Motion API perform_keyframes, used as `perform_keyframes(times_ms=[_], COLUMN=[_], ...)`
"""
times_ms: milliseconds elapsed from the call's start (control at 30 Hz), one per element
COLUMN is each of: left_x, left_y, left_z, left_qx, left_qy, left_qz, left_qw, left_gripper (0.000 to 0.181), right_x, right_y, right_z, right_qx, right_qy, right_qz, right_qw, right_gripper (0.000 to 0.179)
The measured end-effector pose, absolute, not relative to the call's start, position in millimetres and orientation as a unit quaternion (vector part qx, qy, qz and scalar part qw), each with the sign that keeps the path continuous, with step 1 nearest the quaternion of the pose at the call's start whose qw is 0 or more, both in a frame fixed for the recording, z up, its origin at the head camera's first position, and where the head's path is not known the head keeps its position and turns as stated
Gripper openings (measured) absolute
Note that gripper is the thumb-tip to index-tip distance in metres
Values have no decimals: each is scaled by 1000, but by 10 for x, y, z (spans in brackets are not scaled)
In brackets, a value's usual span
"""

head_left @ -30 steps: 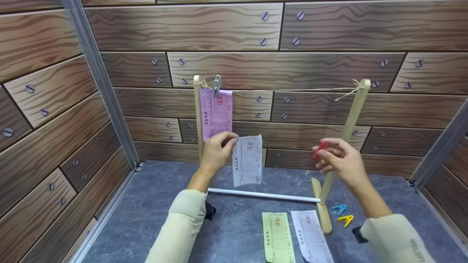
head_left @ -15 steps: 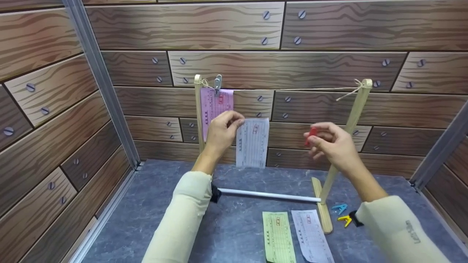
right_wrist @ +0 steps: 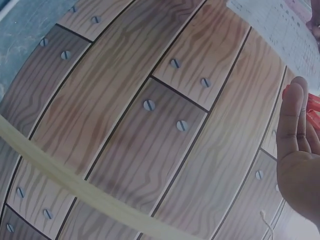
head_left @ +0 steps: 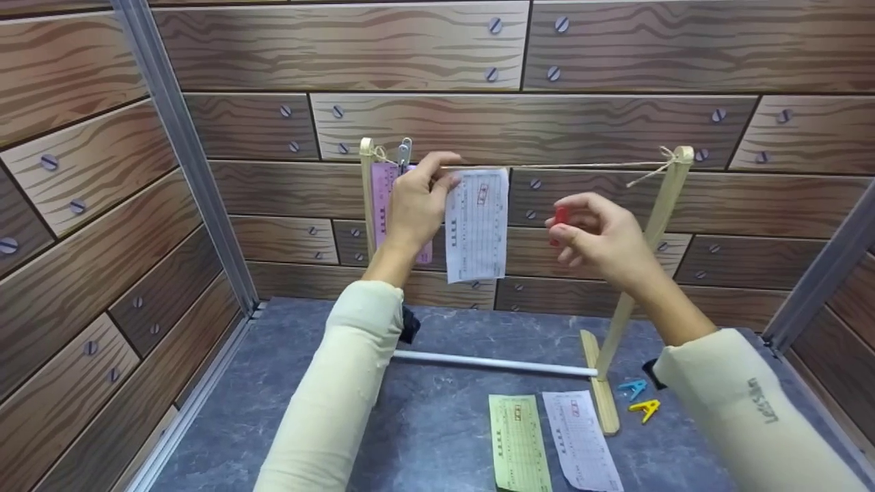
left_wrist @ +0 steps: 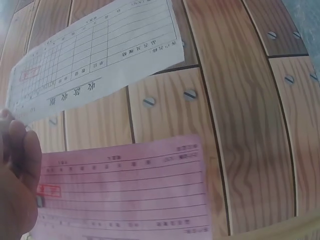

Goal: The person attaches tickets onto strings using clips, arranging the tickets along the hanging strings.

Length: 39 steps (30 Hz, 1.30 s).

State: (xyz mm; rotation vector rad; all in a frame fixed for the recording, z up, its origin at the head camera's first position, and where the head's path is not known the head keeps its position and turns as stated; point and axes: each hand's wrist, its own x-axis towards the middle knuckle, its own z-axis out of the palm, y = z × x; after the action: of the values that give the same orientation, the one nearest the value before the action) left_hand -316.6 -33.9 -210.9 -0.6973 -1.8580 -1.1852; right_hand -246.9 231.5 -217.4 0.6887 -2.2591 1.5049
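Observation:
My left hand (head_left: 418, 205) pinches the upper left corner of a white printed receipt slip (head_left: 476, 229), which hangs with its top edge level with the string (head_left: 581, 165). Behind that hand a pink slip (head_left: 383, 198) hangs from the string by a metal clip (head_left: 404, 154); the hand covers part of it. In the left wrist view the white slip (left_wrist: 100, 60) and the pink slip (left_wrist: 130, 190) are apart. Right of the white slip, my right hand (head_left: 598, 236) holds a red clip (head_left: 559, 225) between thumb and fingers. The red clip (right_wrist: 312, 112) is partly visible in the right wrist view.
Two wooden posts, left (head_left: 367, 205) and right (head_left: 656, 232), carry the string, with a white rod (head_left: 492, 364) joining them low down. A green slip (head_left: 519, 444) and another white slip (head_left: 581, 441) lie on the table, near a blue clip (head_left: 633, 389) and a yellow clip (head_left: 644, 409).
My left hand has raised the white slip from well below the string up to it. My right hand has moved up and left with the red clip.

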Motion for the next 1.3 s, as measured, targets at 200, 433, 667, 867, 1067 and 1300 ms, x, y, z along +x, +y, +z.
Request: perform_keyframes(times_ms=[200,433,667,867,1067,1300], left_x=[-3178,-3199,-3182,-3180,-3183,-3153], left_y=[-295,-267,-277,-283,-307,-321], left_z=[-2021,-2011,-2008,-2011,-2022,-1993], left_qx=[-189,-115,-121,-146,-161,-171], left_qy=[-778,-819,-806,-797,-794,-798], left_qz=[-464,-439,-485,-512,-514,-502], left_qw=[380,352,318,284,283,286], left_gripper=[23,12,5,9,8,8], right_x=[-2480,-2491,-2475,-2465,-2460,-2609], right_y=[2280,2257,2194,2095,1902,1587], right_z=[-2177,-2131,-2018,-1882,-1699,-1553], right_qx=[238,239,249,261,268,292], right_qy=[-800,-805,-810,-795,-774,-734], right_qz=[527,516,501,515,537,545], right_qw=[160,167,177,186,205,281], right_gripper=[32,29,29,29,29,20])
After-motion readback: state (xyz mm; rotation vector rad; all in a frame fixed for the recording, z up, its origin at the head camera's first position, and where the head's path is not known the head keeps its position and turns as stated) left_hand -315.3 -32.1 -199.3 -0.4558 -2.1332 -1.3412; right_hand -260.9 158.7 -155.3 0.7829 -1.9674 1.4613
